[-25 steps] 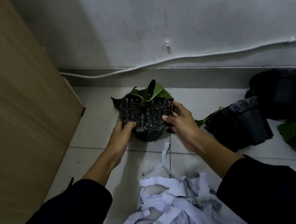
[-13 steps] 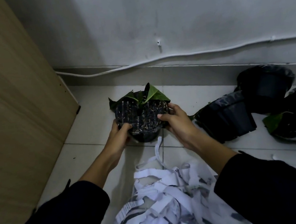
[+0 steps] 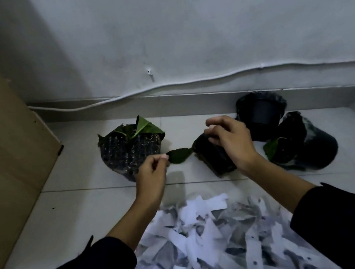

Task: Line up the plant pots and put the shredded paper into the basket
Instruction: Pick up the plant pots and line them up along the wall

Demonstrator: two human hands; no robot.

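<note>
one black plastic pot with green leaves (image 3: 132,149) stands upright by the wall; the right hand (image 3: 229,141) curls on a tipped black pot (image 3: 214,158), the left hand (image 3: 152,171) pinches its dark leaf (image 3: 179,155). two more toppled black pots (image 3: 308,144) and the white shredded paper (image 3: 209,243) remain; no basket shows.

Both hands are now leaving the upright leafy pot (image 3: 130,150), which is sitting free on the floor. The left hand (image 3: 152,176) is pinching a loose dark leaf (image 3: 178,155) just right of that pot, while the right hand (image 3: 229,141) is gripping the tipped pot (image 3: 214,158) further right.
</note>
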